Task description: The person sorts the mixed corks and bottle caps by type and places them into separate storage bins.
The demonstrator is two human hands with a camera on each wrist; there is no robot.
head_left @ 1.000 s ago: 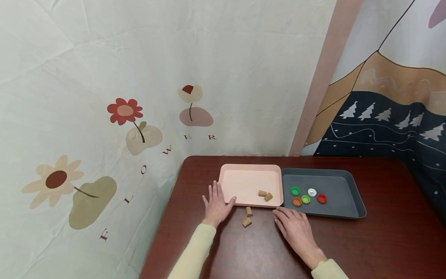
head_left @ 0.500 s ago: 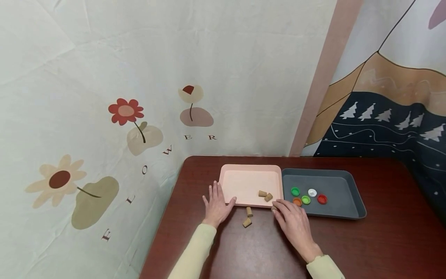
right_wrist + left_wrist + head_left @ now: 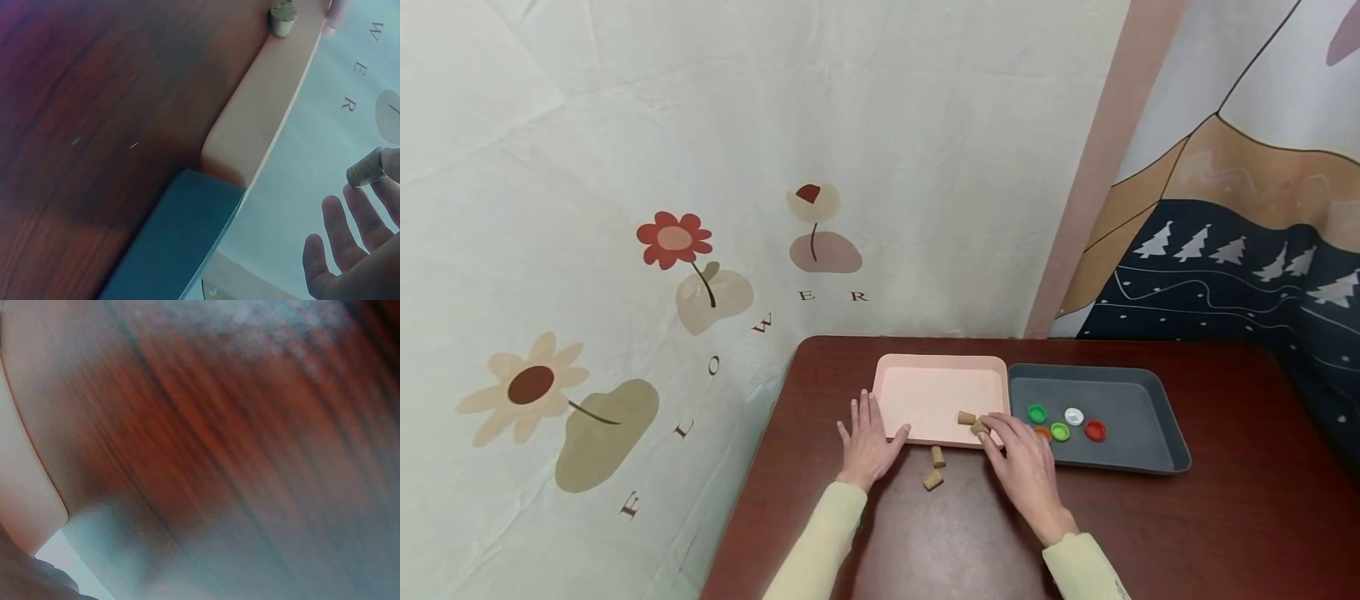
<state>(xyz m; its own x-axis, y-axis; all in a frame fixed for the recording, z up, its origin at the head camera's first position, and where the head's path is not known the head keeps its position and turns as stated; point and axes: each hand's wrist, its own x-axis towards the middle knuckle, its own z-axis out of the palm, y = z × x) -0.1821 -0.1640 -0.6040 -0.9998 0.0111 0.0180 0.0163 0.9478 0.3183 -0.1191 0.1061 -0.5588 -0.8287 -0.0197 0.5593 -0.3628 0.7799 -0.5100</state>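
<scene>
My left hand (image 3: pixel 868 446) rests at the left front corner of the pink tray (image 3: pixel 925 392), fingers straight and spread, the thumb at the front rim. Between the thumb and fingers of my right hand (image 3: pixel 1024 471) a cork (image 3: pixel 365 169) is pinched, plain in the right wrist view. In the head view that hand is over the tray's right front corner. A cork (image 3: pixel 966 417) lies inside the tray, with another close by at my right fingertips. Two more lie on the table before the tray, one nearer the rim (image 3: pixel 938 456) and one closer to me (image 3: pixel 933 479).
A dark grey tray (image 3: pixel 1138 417) adjoins the pink one on the right. It bears several bottle caps: dark green (image 3: pixel 1037 413), light green (image 3: pixel 1060 432), white (image 3: pixel 1073 417), red (image 3: pixel 1095 431) and a partly covered orange one. A printed cloth wall (image 3: pixel 925 208) stands behind the table (image 3: pixel 1247 500).
My right hand has moved left and forward, from the table at the grey tray's front edge to over the pink tray's corner, carrying the cork. My left hand has stayed in place.
</scene>
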